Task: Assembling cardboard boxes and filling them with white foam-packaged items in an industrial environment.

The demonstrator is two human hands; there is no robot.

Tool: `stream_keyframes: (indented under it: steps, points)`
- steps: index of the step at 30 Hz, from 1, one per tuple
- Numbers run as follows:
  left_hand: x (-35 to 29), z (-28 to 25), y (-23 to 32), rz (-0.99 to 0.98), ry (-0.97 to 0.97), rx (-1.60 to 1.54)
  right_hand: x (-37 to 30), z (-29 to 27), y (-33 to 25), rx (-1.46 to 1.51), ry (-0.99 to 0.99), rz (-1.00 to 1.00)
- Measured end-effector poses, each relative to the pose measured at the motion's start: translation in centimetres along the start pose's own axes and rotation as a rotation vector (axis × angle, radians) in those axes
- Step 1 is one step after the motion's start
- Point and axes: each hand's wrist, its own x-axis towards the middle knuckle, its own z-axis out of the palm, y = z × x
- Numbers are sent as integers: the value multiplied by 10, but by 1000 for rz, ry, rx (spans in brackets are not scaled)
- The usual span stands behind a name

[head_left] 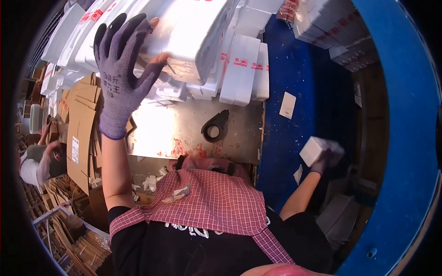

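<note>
My left hand (122,69), in a purple-grey glove with the thumb and index fingertips bare, is raised at the upper left. Its fingers are spread against the near end of a large white box (184,32) in the stack. Down at the right, over the blue surface, my right hand (323,162) grips a small white box (311,151); both are partly smeared by motion, and the glove's fingers are mostly hidden. A dark tape dispenser (216,127) with a round opening lies on the metal table (189,119) between my arms.
More white boxes (241,69) with red print are stacked along the table's far side. A blue conveyor-like surface (285,60) runs down the right, bearing a white card (287,105). Flattened cardboard (80,133) stands at left, near another person (37,163). A blue frame (400,138) curves at far right.
</note>
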Motion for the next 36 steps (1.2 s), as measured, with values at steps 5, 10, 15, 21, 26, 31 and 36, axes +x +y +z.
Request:
stream_keyframes:
  steps: [5,10,15,21,26,31,36]
  points:
    - [-30,32,53,27,318,-86,-101,190,-72,-505,-249,-533]
    - [-46,115,143,140,-293,-707,-116,350,-25,-1067,-288,-760]
    - [-104,259,125,-70,-402,-601,-48,334,-38,-454,-798,71]
    - [-103,263,125,-143,-488,-509,84,373,-119,-522,-302,-303]
    - [-98,265,126,-194,-558,-576,155,503,-211,-100,-357,-526]
    - [-82,275,138,-240,-518,-647,233,561,-313,-1224,45,-937]
    - [-87,274,129,-285,-597,-598,200,616,-297,-1963,353,-970]
